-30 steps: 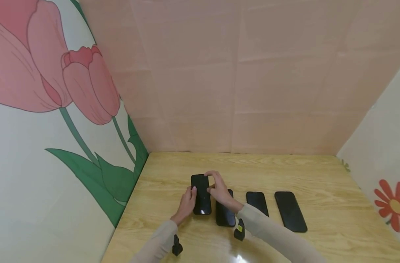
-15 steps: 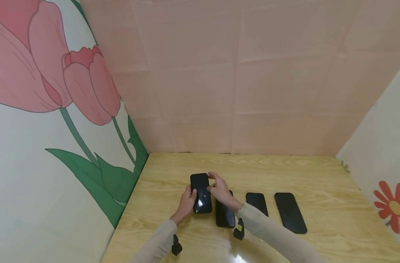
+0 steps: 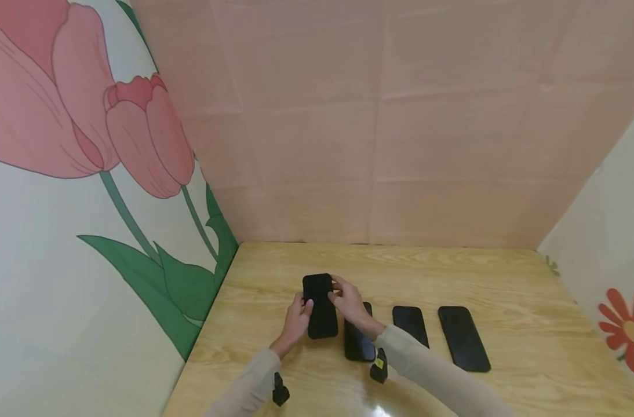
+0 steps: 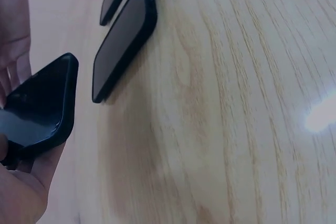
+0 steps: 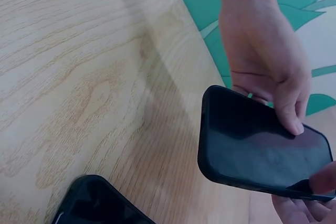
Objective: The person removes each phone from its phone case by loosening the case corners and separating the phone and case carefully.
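A black smartphone is held above the wood-grain table, long axis pointing away from the person, between both touching hands: left hand gripping its left edge, right hand pinching its upper right.

The left arm ran forward and slightly inward, the right arm slanting in toward it. The left grip and right grip faced each other, near but apart. The left thumb lay on top, the left fingers curled at the side and beneath, holding. The right thumb and right fingers were bent, pinching.
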`<state>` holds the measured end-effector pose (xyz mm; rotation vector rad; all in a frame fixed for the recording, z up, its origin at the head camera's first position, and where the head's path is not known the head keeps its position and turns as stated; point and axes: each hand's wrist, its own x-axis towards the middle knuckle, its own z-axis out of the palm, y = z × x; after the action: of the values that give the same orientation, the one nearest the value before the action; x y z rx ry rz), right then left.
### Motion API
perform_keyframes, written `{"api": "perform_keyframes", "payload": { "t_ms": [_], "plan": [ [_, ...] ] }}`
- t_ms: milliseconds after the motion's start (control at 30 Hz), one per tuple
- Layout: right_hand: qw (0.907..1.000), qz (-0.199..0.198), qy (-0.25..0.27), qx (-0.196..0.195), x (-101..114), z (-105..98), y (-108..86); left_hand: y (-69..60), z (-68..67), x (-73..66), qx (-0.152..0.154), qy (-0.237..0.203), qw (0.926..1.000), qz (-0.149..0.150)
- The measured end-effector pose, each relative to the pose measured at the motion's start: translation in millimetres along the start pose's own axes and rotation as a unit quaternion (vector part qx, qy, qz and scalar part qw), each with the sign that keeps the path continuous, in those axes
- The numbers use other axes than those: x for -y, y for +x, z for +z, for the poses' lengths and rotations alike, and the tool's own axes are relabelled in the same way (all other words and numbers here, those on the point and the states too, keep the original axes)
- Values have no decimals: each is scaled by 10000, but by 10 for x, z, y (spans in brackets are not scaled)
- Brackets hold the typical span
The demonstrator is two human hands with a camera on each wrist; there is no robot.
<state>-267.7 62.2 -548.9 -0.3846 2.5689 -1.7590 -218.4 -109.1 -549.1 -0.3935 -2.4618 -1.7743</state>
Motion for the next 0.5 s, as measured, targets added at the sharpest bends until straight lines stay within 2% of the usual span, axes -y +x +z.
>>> {"api": "perform_keyframes", "payload": {
  "t_ms": [133,300,500],
  "plan": [
    [9998,-145,-65,-137,-14,-1,10,-8,3,-73,6,-68,10000,-15],
    [9993,-248,-85,-273,-23,-10,16,-7,32,-87,-135,-52,9999,16],
    [9983,-165,39,-562,-27,-20,28,8,70,-138,-175,-67,9998,91]
  ]
}}
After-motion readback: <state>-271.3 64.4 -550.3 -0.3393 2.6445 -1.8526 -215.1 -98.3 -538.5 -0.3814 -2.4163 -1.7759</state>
